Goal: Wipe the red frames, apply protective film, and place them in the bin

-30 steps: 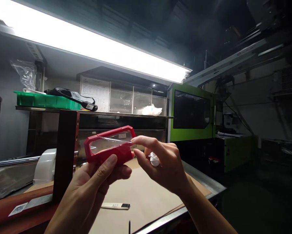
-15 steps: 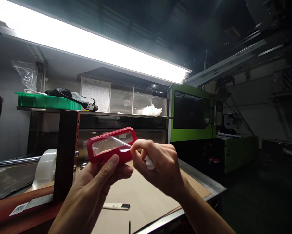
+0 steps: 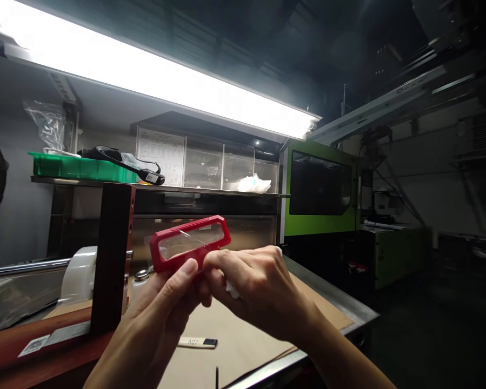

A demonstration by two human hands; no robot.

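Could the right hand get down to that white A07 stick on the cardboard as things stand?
Probably yes, but not freely: the right hand is closed on a white wad and pressed against the red frame that the left hand holds up. The white stick lies uncovered on the cardboard just below.

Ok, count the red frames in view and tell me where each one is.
1. The red frame is held up over the table, between the left hand and right hand. Others may be hidden.
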